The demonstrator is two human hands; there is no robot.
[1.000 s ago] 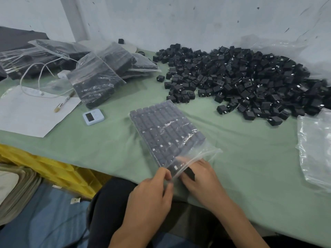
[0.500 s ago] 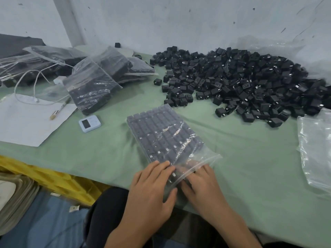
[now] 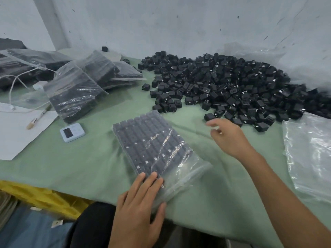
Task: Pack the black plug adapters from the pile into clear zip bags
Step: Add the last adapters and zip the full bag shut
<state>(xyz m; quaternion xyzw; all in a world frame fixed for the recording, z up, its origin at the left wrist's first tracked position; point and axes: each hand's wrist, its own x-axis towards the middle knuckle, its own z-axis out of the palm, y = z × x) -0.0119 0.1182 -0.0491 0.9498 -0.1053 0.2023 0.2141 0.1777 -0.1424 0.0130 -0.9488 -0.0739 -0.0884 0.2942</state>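
Note:
A clear zip bag (image 3: 154,145) filled with rows of black plug adapters lies flat on the green cloth in front of me. My left hand (image 3: 141,203) presses flat on its near, open end with straight fingers. My right hand (image 3: 227,136) hovers in the air to the right of the bag, fingers loosely spread, empty, near the front edge of the big pile of loose black adapters (image 3: 229,86) at the back right.
Several filled bags (image 3: 78,86) lie stacked at the back left. A small timer (image 3: 72,131), a pen (image 3: 38,117) on white paper (image 3: 16,133) and a white cable lie left. Empty clear bags (image 3: 309,156) sit at the right edge. A yellow crate (image 3: 44,197) is below the table.
My right hand has left the bag's opening and moved up and right toward the pile. My left hand went from pinching the bag's mouth to pressing flat on it.

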